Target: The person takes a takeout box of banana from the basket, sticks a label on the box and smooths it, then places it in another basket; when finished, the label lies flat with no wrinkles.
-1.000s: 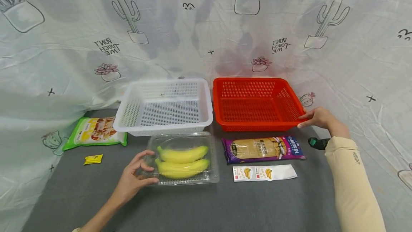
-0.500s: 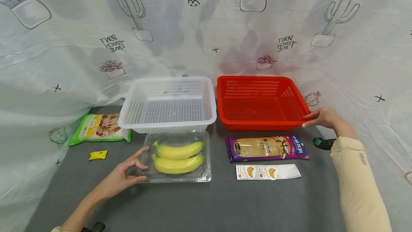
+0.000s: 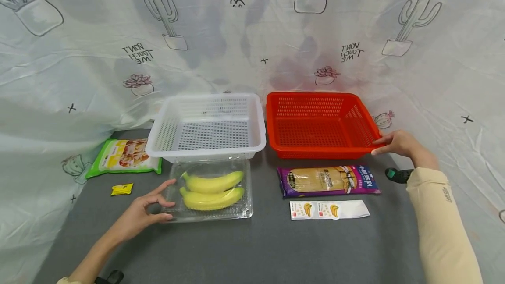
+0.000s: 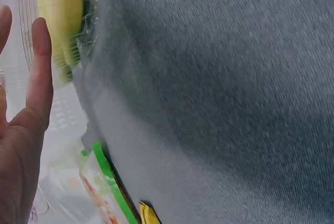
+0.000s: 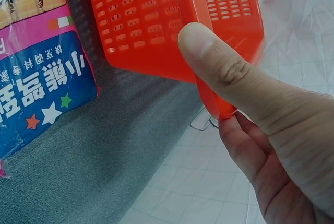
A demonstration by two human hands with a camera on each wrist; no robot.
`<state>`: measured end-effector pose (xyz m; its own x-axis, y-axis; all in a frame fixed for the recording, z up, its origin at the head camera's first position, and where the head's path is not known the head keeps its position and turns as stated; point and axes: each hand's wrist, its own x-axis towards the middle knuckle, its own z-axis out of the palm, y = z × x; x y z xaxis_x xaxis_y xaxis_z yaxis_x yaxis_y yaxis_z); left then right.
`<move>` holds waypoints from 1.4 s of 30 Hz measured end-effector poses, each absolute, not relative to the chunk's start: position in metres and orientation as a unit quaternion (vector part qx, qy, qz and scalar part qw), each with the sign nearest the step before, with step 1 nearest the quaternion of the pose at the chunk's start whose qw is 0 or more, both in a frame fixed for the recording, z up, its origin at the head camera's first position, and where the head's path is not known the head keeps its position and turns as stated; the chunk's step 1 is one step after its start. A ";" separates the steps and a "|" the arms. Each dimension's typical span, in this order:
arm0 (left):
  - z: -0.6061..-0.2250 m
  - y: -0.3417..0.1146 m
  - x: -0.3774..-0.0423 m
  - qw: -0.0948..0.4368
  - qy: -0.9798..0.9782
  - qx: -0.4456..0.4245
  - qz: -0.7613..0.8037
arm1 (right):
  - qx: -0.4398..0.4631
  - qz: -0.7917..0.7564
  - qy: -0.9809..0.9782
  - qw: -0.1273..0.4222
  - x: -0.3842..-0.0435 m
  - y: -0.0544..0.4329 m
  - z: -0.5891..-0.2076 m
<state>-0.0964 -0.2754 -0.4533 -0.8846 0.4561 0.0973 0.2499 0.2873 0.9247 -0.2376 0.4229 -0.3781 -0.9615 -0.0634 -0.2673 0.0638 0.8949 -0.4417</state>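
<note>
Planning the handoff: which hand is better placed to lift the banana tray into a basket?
Left, probably. The left hand already has thumb and fingers at the clear banana tray. The right hand pinches the red basket corner, farther from the tray.

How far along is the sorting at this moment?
Done: nothing; the white basket and red basket hold nothing. In hand: left hand touches the clear banana box; right hand grips the red basket's corner. Left: banana box, purple packet, green bag all lie on the table.
</note>
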 end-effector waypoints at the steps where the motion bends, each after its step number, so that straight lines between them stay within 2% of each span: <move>1: -0.454 -0.277 -0.096 0.091 0.798 0.220 0.554 | -0.002 -0.228 0.964 0.136 -0.238 0.422 -0.378; 8: -0.455 -0.283 -0.101 0.087 0.799 0.219 0.553 | -0.006 -0.224 0.965 0.133 -0.243 0.420 -0.377; 16: -0.448 -0.294 -0.105 0.120 0.824 0.205 0.514 | -0.002 -0.231 0.962 0.143 -0.243 0.418 -0.378; 22: -0.442 -0.297 -0.104 0.109 0.829 0.223 0.501 | -0.001 -0.234 0.960 0.155 -0.244 0.415 -0.380; 30: -0.431 -0.294 -0.108 0.144 0.813 0.238 0.511 | -0.011 -0.222 0.964 0.146 -0.243 0.417 -0.381; 39: -0.420 -0.287 -0.104 0.131 0.879 0.204 0.411 | -0.037 -0.211 0.969 0.122 -0.235 0.418 -0.378; 42: -0.417 -0.284 -0.102 0.093 0.898 0.207 0.376 | -0.044 -0.220 0.968 0.112 -0.226 0.420 -0.381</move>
